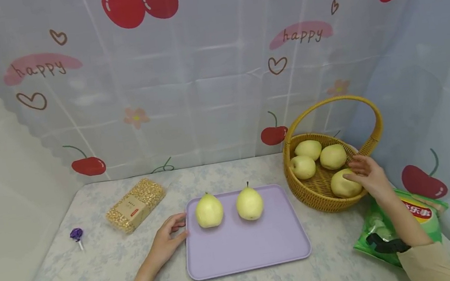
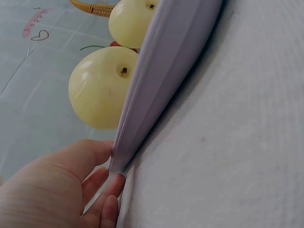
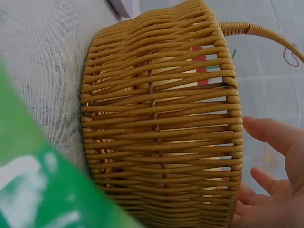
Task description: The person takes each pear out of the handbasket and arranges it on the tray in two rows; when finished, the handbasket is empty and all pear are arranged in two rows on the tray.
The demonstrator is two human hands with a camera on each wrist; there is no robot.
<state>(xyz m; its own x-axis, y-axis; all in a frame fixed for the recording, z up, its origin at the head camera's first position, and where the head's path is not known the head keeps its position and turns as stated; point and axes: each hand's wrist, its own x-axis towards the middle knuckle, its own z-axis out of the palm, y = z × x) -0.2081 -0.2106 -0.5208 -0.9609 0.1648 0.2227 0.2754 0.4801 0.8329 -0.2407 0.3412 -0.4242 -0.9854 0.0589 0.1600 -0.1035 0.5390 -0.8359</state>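
A lavender tray (image 1: 248,251) lies on the table with two yellow-green pears (image 1: 209,210) (image 1: 249,203) upright on it. My left hand (image 1: 168,238) is at the tray's left edge. In the left wrist view, the thumb (image 2: 99,151) touches the rim and the fingertips sit at its underside, so the hand pinches the edge. Over the right rim of a wicker basket (image 1: 315,197) reaches my right hand (image 1: 372,178), its fingers spread apart beside the nearest pear (image 1: 345,184). Several pears lie in the basket. The basket wall (image 3: 161,118) hides the fingertips in the right wrist view.
A green snack bag (image 1: 383,228) lies beside the basket, under the right forearm. The basket's tall handle (image 1: 330,100) arches over it. At the left are a packet of yellow kernels (image 1: 136,205) and a purple-wrapped lollipop (image 1: 77,234). A patterned curtain (image 1: 208,76) hangs behind the table.
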